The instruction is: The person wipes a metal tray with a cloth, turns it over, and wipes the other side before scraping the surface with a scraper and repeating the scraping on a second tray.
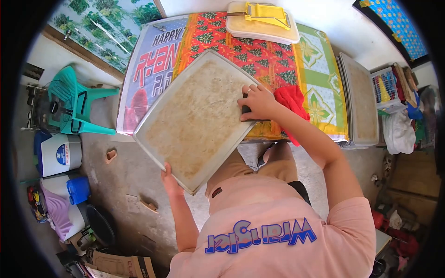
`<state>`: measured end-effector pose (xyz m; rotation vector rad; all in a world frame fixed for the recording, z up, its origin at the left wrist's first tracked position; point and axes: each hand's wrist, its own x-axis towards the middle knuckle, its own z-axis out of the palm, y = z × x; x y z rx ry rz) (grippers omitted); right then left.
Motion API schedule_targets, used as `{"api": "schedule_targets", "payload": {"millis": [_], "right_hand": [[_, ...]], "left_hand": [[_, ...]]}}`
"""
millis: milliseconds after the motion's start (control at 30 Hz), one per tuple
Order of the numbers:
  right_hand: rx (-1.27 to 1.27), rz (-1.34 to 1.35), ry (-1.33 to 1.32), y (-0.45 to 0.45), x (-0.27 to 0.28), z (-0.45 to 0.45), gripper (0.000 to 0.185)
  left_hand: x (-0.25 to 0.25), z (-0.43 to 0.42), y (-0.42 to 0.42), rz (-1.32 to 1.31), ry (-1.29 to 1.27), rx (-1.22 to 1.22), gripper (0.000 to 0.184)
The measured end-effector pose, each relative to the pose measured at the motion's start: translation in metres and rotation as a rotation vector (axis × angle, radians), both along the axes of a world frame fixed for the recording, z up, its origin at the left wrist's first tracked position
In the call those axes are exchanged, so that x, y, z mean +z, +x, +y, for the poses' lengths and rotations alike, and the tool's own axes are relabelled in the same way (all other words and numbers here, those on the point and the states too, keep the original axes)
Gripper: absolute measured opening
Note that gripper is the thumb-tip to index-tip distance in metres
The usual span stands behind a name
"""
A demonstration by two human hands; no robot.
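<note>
Had a teal chair (pixel 69 99) at far left with a fan (pixel 56 106) by it, then a white cooler (pixel 60 155), a blue box (pixel 79 190) and two slippers (pixel 111 156) on the floor (pixel 123 178). Gripped the lower left rim of the shallow metal tray (pixel 192 118) with the left hand (pixel 171 181), thumb on the edge, other fingers mostly hidden. Curled the right hand (pixel 257 103) round a small dark block (pixel 245 110) at the right side of the tray. Had a red cloth (pixel 292 103) just beside that hand, partly hanging over the front edge.

Held the tray cornerwise, brown-mottled inside, hiding part of the bench and jutting past its front. Saw a pale lidded container (pixel 262 31) at the back, contents unclear, under a yellow slicer (pixel 266 15); farther right, stacked trays (pixel 360 102) and a wire basket (pixel 384 88).

Saw the bench (pixel 211 32) covered in printed sheets: lettered blue, red with trees, green floral. Had a leafy curtain (pixel 104 23) behind at left.
</note>
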<state>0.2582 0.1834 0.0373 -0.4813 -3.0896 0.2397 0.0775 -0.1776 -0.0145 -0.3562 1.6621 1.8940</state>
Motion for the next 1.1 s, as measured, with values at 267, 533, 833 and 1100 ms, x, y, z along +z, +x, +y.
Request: {"api": "schedule_targets", "payload": {"millis": [267,533,833,1100], "right_hand": [[-0.091,0.083,-0.068,-0.019,-0.013,-0.013,0.041],[-0.679,0.194,0.096,-0.046,-0.012,0.031,0.048],[-0.587,0.262,-0.082,-0.147,-0.024,0.006,0.048],[-0.354,0.169,-0.065,-0.209,-0.017,-0.033,0.051]], "left_hand": [[0.001,0.000,-0.001,0.012,0.041,-0.018,0.053],[0.002,0.000,0.000,0.009,0.019,0.001,0.054],[-0.003,-0.003,-0.002,-0.014,0.031,-0.007,0.052],[0.012,0.003,0.002,-0.041,-0.021,0.014,0.050]]}}
